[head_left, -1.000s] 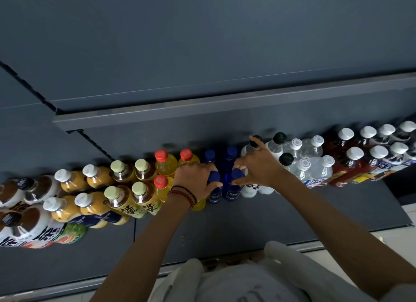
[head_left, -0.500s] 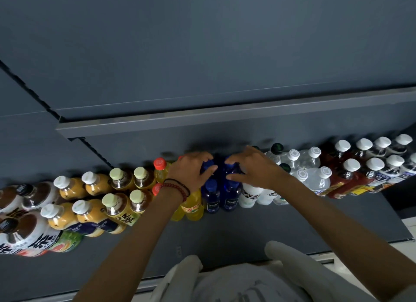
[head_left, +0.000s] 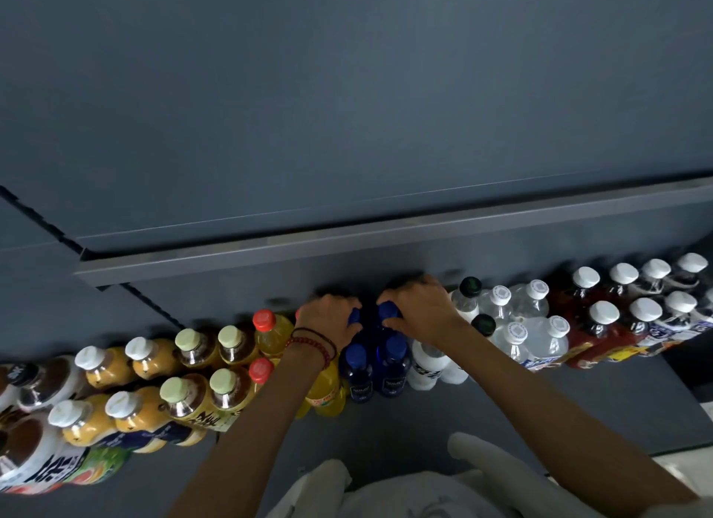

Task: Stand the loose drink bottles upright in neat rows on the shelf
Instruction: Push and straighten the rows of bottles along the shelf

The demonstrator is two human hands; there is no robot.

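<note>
Gripping the left rear blue bottle (head_left: 354, 316) by its cap, the left hand (head_left: 328, 320) curls round it. The right hand (head_left: 420, 313) likewise clasps the right rear blue bottle (head_left: 387, 310). Both stand upright on the shelf (head_left: 443, 421) behind the front blue bottles (head_left: 393, 363) — flanked by yellow juice bottles (head_left: 326, 394) and white bottles (head_left: 428, 367).

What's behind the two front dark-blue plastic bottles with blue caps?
Two more blue-capped bottles: the left hand grips the left rear blue bottle by its cap, the right hand the right rear blue bottle. Their bodies are covered by the hands and the front dark-blue bottles.
</note>
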